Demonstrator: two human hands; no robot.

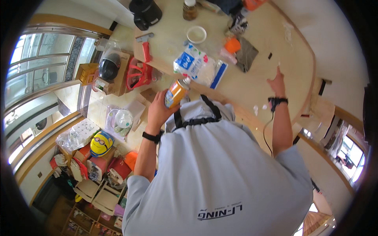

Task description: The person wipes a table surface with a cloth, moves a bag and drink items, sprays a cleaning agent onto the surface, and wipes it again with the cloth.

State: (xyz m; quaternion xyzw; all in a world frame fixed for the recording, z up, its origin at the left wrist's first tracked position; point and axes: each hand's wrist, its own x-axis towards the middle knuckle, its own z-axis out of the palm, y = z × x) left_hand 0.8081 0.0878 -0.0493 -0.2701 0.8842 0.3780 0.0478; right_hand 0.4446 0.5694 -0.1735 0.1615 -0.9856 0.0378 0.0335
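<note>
My left hand (159, 109) is wrapped around an orange and blue aerosol can (176, 93), held tilted near the table's edge with its white nozzle up. Over the pale table top (260, 85), my right hand (278, 84) has its index finger stretched out and its thumb apart, and holds nothing that I can see. Just beyond that fingertip lies a small black piece (270, 55). A white and blue printed plastic bag (195, 66) rests on the table between my hands. Past it are a grey cloth (247, 54) and an orange cup-like item (232, 45).
A scraper with a red handle (146, 51) lies at the table's left end. Farther back stand a white bowl (196, 34), a lidded jar (190, 11) and a black appliance (145, 13). On the floor side sit a red basket (138, 73), helmets and boxes.
</note>
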